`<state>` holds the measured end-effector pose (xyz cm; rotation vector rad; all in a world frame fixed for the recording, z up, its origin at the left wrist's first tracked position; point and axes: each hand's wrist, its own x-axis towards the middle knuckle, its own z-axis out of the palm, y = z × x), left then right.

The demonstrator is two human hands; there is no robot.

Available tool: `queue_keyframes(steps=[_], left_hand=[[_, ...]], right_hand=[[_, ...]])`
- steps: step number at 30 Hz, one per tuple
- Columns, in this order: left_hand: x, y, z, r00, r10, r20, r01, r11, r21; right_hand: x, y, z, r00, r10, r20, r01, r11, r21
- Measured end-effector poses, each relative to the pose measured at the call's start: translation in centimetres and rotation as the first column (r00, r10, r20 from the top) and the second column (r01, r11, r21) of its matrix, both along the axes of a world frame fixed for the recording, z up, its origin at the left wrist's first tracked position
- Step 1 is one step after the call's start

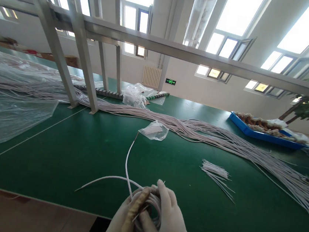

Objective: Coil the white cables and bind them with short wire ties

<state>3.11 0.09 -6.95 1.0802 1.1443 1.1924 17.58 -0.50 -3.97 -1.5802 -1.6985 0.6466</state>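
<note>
Both my hands wear white gloves and meet at the bottom centre over the table's near edge. My left hand (123, 220) and my right hand (169, 222) together grip a coiled white cable (150, 205). Two loose ends of that cable trail away: one curves up toward a small clear plastic bag (154, 130), the other runs left across the green table (55, 156). A small bunch of short thin ties (216, 172) lies to the right of my hands.
A long thick bundle of white cables (224, 139) crosses the table from left to right. Clear plastic sheeting (6, 114) covers the left. A metal frame (85, 59) stands on the table. A blue tray (264, 135) sits at the far right.
</note>
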Motion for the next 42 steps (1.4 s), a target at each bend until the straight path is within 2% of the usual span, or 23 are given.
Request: queue_keyframes(steps=[5,8,12,16,20,23,26,31,35,42], left_hand=[[0.8,-0.4,-0.3,0.998,0.064,0.006,-0.064,0.997,0.033],[0.4,-0.2,0.1,0.999,0.041,0.005,-0.041,0.999,0.026],[0.2,0.3,2.1,0.999,-0.022,0.039,0.024,0.999,-0.039],[0.3,0.3,4.0,0.995,-0.009,0.098,0.016,0.997,-0.071],[-0.4,-0.3,5.0,0.986,-0.012,0.169,0.03,0.994,-0.107],[-0.6,-0.5,5.6,0.964,-0.01,0.265,0.059,0.982,-0.178],[-0.1,0.1,6.1,0.94,-0.002,0.342,0.089,0.967,-0.238],[0.8,1.3,5.1,0.936,0.009,0.353,0.136,0.913,-0.385],[0.7,1.3,4.1,0.943,-0.009,0.334,0.142,0.916,-0.376],[0.6,1.4,3.7,0.945,0.0,0.328,0.132,0.916,-0.379]], right_hand=[[0.3,0.1,0.2,0.997,0.077,0.005,-0.078,0.997,0.029],[0.4,0.2,0.1,0.998,0.055,0.009,-0.055,0.998,-0.008],[0.1,0.1,-0.3,0.999,0.008,0.049,-0.008,1.0,-0.008],[0.0,0.0,-0.3,0.995,0.048,0.089,-0.058,0.992,0.115],[0.3,0.1,0.2,0.994,0.113,0.002,-0.109,0.96,0.257],[0.6,0.0,0.8,0.984,0.146,-0.1,-0.116,0.96,0.255],[0.7,0.0,1.4,0.975,0.124,-0.185,-0.084,0.973,0.213],[1.0,0.4,1.8,0.923,0.083,-0.377,-0.05,0.994,0.097],[1.2,0.6,1.8,0.944,0.09,-0.319,-0.054,0.991,0.119],[1.5,0.8,1.5,0.959,0.077,-0.272,-0.029,0.984,0.177]])
